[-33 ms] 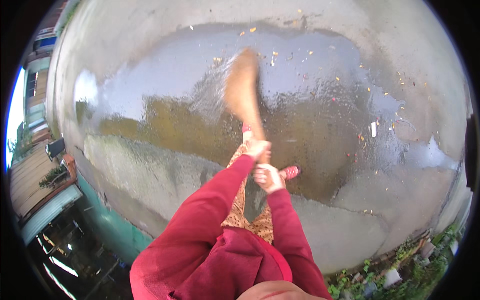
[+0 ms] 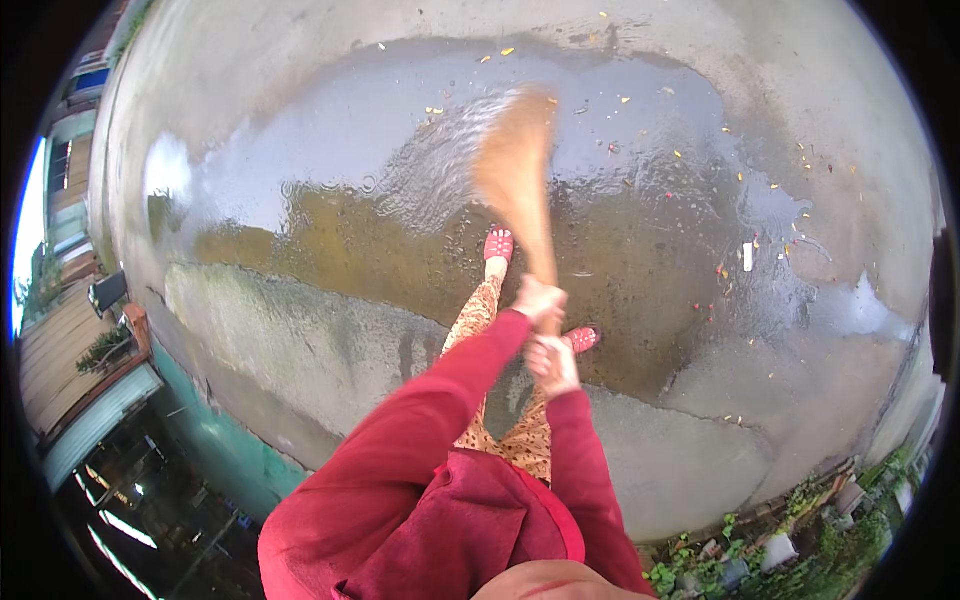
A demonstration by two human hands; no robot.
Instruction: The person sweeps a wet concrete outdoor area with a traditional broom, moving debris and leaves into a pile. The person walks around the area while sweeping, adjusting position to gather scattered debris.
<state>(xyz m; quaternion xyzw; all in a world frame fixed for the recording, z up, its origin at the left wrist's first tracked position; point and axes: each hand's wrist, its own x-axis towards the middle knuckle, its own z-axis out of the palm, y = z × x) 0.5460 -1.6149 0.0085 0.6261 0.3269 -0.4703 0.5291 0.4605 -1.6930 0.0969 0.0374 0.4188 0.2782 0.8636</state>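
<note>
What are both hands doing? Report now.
Left hand: closed on the tan straw broom's handle, higher up.
Right hand: closed on the same handle, lower.

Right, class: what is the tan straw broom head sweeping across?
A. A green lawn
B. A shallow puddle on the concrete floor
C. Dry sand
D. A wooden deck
B: the blurred tan straw broom head stirs ripples in the shallow puddle on the wet grey concrete floor, with both hands on its handle.
</note>
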